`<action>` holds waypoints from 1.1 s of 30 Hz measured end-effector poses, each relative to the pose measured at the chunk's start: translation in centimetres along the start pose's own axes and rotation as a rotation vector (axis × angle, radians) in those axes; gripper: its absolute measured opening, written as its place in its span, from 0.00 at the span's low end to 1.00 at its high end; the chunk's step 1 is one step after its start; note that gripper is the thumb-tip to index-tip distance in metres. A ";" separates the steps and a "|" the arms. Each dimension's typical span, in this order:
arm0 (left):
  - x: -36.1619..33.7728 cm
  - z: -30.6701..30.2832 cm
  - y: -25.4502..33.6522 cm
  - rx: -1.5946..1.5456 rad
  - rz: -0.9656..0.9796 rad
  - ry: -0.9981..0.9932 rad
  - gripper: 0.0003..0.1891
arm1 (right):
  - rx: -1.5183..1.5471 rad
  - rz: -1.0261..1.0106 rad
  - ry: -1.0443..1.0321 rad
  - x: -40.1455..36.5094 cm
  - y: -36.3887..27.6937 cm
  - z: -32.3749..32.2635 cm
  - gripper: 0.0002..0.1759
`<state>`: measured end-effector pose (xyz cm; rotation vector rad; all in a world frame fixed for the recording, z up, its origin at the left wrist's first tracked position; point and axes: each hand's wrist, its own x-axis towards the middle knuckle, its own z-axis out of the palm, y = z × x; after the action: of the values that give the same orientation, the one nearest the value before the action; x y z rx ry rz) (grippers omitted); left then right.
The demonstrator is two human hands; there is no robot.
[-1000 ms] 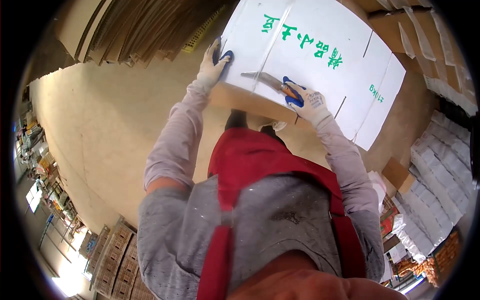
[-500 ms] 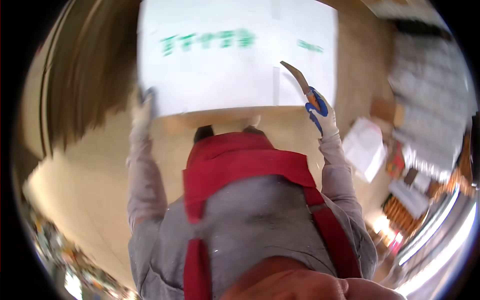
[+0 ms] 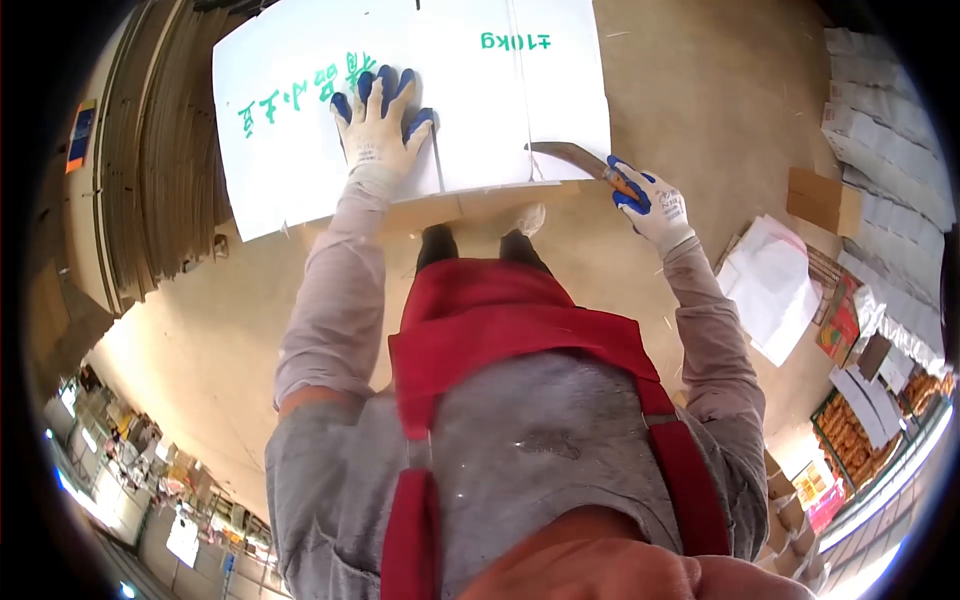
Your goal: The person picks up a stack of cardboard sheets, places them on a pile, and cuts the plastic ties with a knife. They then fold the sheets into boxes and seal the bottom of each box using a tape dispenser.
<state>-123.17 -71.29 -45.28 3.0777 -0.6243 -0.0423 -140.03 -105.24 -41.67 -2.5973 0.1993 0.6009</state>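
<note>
My left hand, in a white glove with blue fingertips, lies flat with fingers spread on a white cardboard sheet printed with green characters. A similar glove covers my right hand, which is wrapped round the wooden handle of a curved-bladed knife. The blade reaches left over the sheet's near right corner, its tip close to a crease that runs across the board. Green printing shows upside down on the right panel, and my left fingers cover part of the characters on the left one.
Stacked brown cardboard stands along the left. At the right are piled white bundles, a brown box and a white sheet on the floor. My feet are just below the sheet's near edge.
My left hand has gone from the sheet's left edge to flat on top of it. The sheet has shifted left and tilted. The knife's blade has swung down to the near right corner.
</note>
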 end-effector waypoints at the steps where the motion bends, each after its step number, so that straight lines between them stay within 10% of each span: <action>1: -0.3 0.2 -0.2 -0.005 -0.002 -0.004 0.31 | 0.003 -0.016 -0.013 0.1 0.0 -0.2 0.33; 12: -0.3 0.5 -0.5 0.014 0.026 0.049 0.30 | 0.733 0.228 -0.614 2.7 -4.2 -3.7 0.27; 14: -0.2 0.4 0.0 0.027 -0.002 0.052 0.29 | 0.808 -0.196 -0.957 0.3 -6.1 -7.0 0.29; 16: -0.5 0.5 0.1 -0.071 0.047 0.102 0.30 | 0.979 -0.011 -0.447 -3.7 -7.8 -6.6 0.30; 22: -4.0 -2.0 -0.6 -0.216 0.277 0.161 0.41 | 0.017 0.062 -0.529 -3.6 2.6 2.7 0.28; 29: -12.6 2.9 -4.5 0.118 0.022 0.218 0.38 | -0.124 -0.127 -0.007 0.3 3.0 8.3 0.26; 31: -11.4 5.4 -5.5 0.074 0.051 0.310 0.38 | 0.180 0.319 -0.186 2.0 2.0 7.4 0.26; 33: -10.7 7.5 -6.1 0.115 0.050 0.539 0.38 | 0.327 0.284 -0.107 2.8 3.4 8.3 0.26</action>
<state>-130.87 -61.47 -52.53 2.9614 -0.6788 0.8156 -141.53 -104.39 -50.91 -2.2311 0.5873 0.7352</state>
